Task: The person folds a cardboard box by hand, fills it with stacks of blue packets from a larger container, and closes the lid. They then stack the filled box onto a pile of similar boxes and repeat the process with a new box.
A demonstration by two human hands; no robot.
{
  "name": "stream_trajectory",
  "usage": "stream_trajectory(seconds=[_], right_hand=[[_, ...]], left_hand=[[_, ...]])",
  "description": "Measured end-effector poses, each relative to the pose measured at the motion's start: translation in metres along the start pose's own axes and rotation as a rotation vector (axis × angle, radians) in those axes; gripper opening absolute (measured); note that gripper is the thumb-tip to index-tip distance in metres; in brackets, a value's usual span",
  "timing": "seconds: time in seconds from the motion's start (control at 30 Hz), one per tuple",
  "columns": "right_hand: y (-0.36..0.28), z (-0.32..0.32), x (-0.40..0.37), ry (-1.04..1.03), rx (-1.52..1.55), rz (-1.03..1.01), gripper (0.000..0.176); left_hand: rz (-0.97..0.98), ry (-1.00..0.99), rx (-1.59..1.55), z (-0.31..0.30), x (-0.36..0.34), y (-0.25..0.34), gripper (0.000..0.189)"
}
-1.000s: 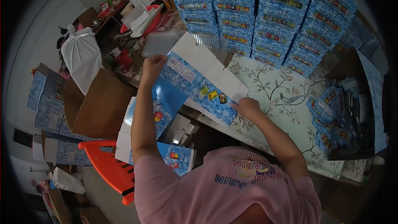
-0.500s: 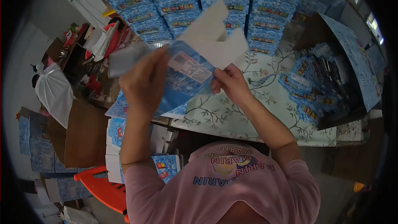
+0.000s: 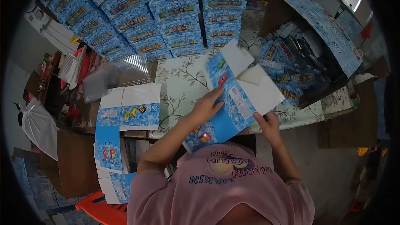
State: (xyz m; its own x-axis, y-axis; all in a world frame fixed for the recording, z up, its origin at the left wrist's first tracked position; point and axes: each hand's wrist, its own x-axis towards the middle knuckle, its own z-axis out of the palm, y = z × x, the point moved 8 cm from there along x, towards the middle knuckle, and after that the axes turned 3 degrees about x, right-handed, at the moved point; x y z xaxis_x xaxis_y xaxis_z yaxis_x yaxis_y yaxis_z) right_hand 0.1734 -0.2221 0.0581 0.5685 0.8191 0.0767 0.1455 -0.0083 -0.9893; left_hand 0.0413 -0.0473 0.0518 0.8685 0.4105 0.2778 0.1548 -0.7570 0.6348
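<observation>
A blue printed carton sheet point(image 3: 227, 118) with white flaps is tilted over the table's front edge, close to the pink shirt. My left hand point(image 3: 205, 107) rests on its printed face, fingers stretched out and thumb apart. At the sheet's right edge, my right hand point(image 3: 269, 126) pinches the border beside a white flap. More flat blue and white cartons point(image 3: 109, 135) lie at the left corner of the table and hang below it. Behind them are clear plastic trays point(image 3: 96, 85) and a ribbed clear sheet point(image 3: 132, 67).
Tall stacks of blue boxes point(image 3: 175, 12) line the back of the flowered tablecloth point(image 3: 179, 73). On the right, a large open carton point(image 3: 308, 91) lies tipped, with blue packets point(image 3: 277, 56) spilling out. A white bag point(image 3: 38, 123), brown cardboard point(image 3: 77, 162) and an orange stool point(image 3: 98, 208) are at left.
The carton sheet has opened out and come down nearer the shirt. My left hand has gone from raised beside it to flat on it. The view has shifted, showing more of the left cartons.
</observation>
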Motion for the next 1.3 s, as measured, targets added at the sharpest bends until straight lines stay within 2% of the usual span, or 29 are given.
stream_trajectory(seconds=[0.03,0.07,0.1,0.13,0.2,0.27,0.3,0.33,0.4,0.43,0.47,0.53,0.6,0.67,0.7,0.73,0.77,0.83,0.87,0.9,0.93,0.97,1.03,1.07,1.13,1.17,1.23,1.27,1.3], right_hand=[[-0.05,-0.003,-0.002,0.006,-0.09,-0.19,0.022],[-0.077,-0.01,0.0,0.009,-0.086,-0.188,0.022],[-0.121,-0.013,-0.002,0.002,-0.19,-0.453,0.022],[-0.155,-0.012,-0.008,-0.006,-0.296,-0.723,0.023],[-0.171,-0.008,0.004,-0.097,-0.381,-0.759,0.023],[-0.171,-0.002,0.024,-0.195,-0.465,-0.798,0.024],[-0.157,0.003,0.04,-0.277,-0.471,-0.786,0.025],[-0.142,0.01,0.053,-0.359,-0.479,-0.77,0.025],[-0.116,0.022,0.072,-0.428,-0.522,-0.715,0.023],[-0.091,0.03,0.08,-0.533,-0.547,-0.598,0.023],[-0.066,0.038,0.083,-0.634,-0.57,-0.476,0.024],[-0.036,0.037,0.089,-0.615,-0.499,-0.381,0.027],[-0.02,0.036,0.085,-0.588,-0.432,-0.287,0.03],[-0.02,0.028,0.07,-0.254,-0.248,-0.245,0.046],[-0.016,0.037,0.056,-0.247,-0.254,-0.239,0.046],[-0.023,0.033,0.039,-0.028,-0.187,-0.348,0.049],[-0.027,0.024,0.021,0.192,-0.119,-0.457,0.053],[-0.028,0.034,0.003,0.199,-0.211,-0.531,0.054],[-0.038,0.048,-0.006,0.138,-0.372,-0.687,0.055],[-0.046,0.064,-0.016,0.072,-0.534,-0.84,0.056],[-0.043,0.065,-0.013,0.093,-0.523,-0.835,0.058],[-0.044,0.062,-0.008,0.099,-0.525,-0.831,0.058],[-0.051,0.065,0.003,0.014,-0.577,-0.885,0.058],[-0.053,0.066,0.008,0.015,-0.57,-0.883,0.058],[-0.052,0.074,0.014,-0.047,-0.568,-0.865,0.06],[-0.053,0.077,0.014,-0.055,-0.562,-0.863,0.06],[-0.049,0.093,0.021,-0.17,-0.682,-0.802,0.059],[-0.051,0.096,0.024,-0.172,-0.682,-0.807,0.059],[-0.044,0.102,0.032,-0.225,-0.771,-0.729,0.057]], left_hand=[[0.001,-0.005,0.001,-0.013,0.002,0.019,0.048],[0.045,0.137,-0.052,-0.045,0.005,0.046,0.048],[0.09,0.282,-0.103,-0.073,0.004,0.067,0.048],[0.091,0.285,-0.098,-0.087,0.003,0.074,0.048],[0.233,0.516,-0.056,-0.13,-0.01,0.09,0.047],[0.044,0.847,-0.431,-0.153,-0.032,0.072,0.046],[0.22,0.96,-0.256,-0.154,-0.046,0.058,0.044],[0.219,0.97,-0.249,-0.152,-0.05,0.049,0.044],[0.302,0.982,0.031,-0.146,-0.059,0.054,0.045],[0.221,0.862,0.245,-0.135,-0.052,0.055,0.04],[0.216,0.856,0.239,-0.128,-0.051,0.047,0.04],[0.215,0.272,0.318,-0.076,-0.016,0.032,0.027],[0.291,0.191,0.303,-0.064,0.001,0.046,0.021],[0.371,0.114,0.288,-0.049,0.024,0.056,0.024],[0.353,0.039,0.266,-0.037,0.038,0.052,0.024],[0.334,-0.035,0.245,-0.025,0.048,0.048,0.026],[0.34,-0.037,0.239,-0.014,0.056,0.045,0.026],[0.366,-0.058,0.275,0.003,0.066,0.047,0.029],[0.374,-0.066,0.269,0.01,0.066,0.047,0.029],[0.379,0.155,0.26,-0.008,0.063,0.059,0.032],[0.378,0.379,0.25,-0.027,0.055,0.069,0.036],[0.381,0.374,0.247,-0.031,0.048,0.073,0.036],[0.204,0.506,0.279,-0.057,0.031,0.061,0.031],[0.201,0.501,0.284,-0.056,0.034,0.058,0.031],[-0.2,-0.076,0.363,-0.015,0.05,0.011,0.022],[-0.21,-0.077,0.364,-0.01,0.052,0.0,0.022],[-0.253,-0.382,0.301,0.023,0.05,-0.027,0.009],[-0.255,-0.377,0.301,0.025,0.05,-0.033,0.009],[-0.15,-0.1,0.163,0.005,0.055,-0.022,0.01]])
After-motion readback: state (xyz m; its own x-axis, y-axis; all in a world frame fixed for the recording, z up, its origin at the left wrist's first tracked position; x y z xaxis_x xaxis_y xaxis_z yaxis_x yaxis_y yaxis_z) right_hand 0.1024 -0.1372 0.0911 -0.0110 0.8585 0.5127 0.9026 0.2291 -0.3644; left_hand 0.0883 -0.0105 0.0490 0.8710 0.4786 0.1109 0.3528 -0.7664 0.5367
